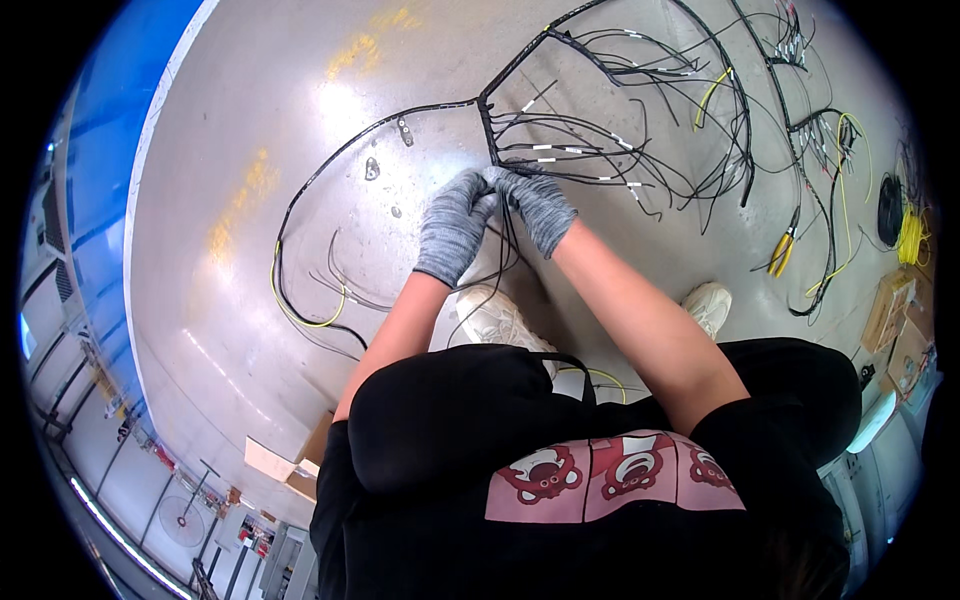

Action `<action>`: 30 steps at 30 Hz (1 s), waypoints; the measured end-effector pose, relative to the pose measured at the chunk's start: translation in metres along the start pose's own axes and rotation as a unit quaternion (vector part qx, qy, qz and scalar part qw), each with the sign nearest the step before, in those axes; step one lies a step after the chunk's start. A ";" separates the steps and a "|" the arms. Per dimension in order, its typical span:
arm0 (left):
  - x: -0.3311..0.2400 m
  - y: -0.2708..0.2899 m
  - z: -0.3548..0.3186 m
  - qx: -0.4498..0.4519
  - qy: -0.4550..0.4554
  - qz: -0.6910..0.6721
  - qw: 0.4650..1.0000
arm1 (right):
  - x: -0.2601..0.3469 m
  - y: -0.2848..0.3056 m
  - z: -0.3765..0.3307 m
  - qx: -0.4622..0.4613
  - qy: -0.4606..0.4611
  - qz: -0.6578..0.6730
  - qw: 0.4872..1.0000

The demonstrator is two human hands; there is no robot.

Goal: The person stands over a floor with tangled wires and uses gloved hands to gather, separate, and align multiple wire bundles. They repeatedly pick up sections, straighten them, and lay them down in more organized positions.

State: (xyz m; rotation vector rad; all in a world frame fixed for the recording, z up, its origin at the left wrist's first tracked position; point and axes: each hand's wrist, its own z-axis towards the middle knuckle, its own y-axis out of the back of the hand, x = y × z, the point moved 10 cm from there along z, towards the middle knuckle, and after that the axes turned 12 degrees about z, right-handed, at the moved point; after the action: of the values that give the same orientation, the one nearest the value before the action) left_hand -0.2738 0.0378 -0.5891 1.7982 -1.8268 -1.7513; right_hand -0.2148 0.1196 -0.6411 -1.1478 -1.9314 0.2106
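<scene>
A black wire harness (390, 118) lies spread over the grey floor, with a taped trunk and several loose branches. My left hand (455, 222), in a grey knit glove, is closed at the lower end of a short taped branch (490, 130). Close against it, my gloved right hand (537, 207) also grips this branch, fingertips meeting the left ones. Thin black wires (508, 235) hang below my fingers toward my shoe. To the right of my hands, loose black wires with white labels (570, 150) fan out. The exact pinch point is hidden by the gloves.
Yellow-handled pliers (783, 252) lie at the right beside a second harness (797, 140). Coils of black wire (889, 210) and yellow wire (912, 236) sit at the far right, near cardboard boxes (888, 312). An opened carton (290, 462) stands at lower left. My shoe (492, 318) is just below my hands.
</scene>
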 end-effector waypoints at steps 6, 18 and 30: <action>-0.035 0.028 -0.011 0.108 0.013 0.250 0.962 | -0.001 -0.005 -0.013 -0.024 -0.136 -0.108 0.985; -0.035 0.050 -0.009 -0.026 0.033 0.136 0.990 | -0.015 -0.004 -0.007 0.081 -0.147 0.044 0.985; -0.006 0.008 -0.028 0.125 0.213 -0.343 0.906 | -0.018 -0.018 -0.012 0.139 -0.095 0.067 0.983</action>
State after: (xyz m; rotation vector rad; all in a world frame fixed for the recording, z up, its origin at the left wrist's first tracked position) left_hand -0.2584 0.0219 -0.5697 2.9011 -1.3685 -1.0959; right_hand -0.2138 0.0917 -0.6350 -1.1014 -1.9136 0.6624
